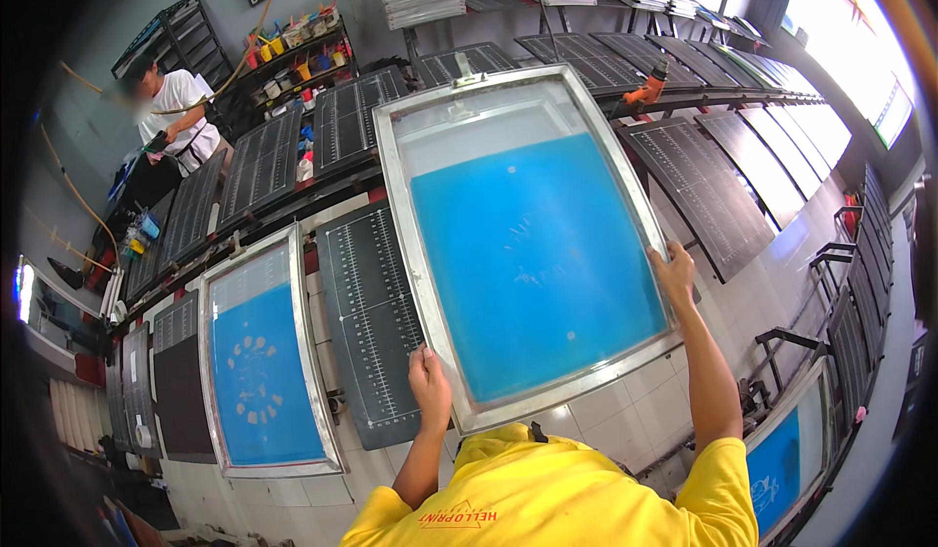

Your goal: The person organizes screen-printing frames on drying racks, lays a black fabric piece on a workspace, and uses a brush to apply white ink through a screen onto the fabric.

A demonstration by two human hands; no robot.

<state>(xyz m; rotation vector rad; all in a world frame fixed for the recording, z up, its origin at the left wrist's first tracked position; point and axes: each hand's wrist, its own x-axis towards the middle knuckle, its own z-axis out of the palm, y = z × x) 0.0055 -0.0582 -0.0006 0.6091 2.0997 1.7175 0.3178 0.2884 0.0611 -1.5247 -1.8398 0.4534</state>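
A large silk-screen printing frame [542,254] with a metal rim and blue mesh is held tilted before me. My left hand [428,389] grips the lower left side of the rim, fingers partly hidden. On the right side, somewhat higher, my right hand [674,275] is closed on the rim, its thumb along the edge. Faint light marks show in the middle of the blue area. The frame's far end is at a hinge clamp [467,68]. Close to my left hand lies a black printing board [366,322] with white ruler marks.
Another blue screen frame [259,371] with a ring design stands at left. Rows of black boards [264,161] line the rails. An orange-handled tool [647,88] sits at the far right rail. A person [181,107] in white works at far left, near shelves of ink pots [303,54].
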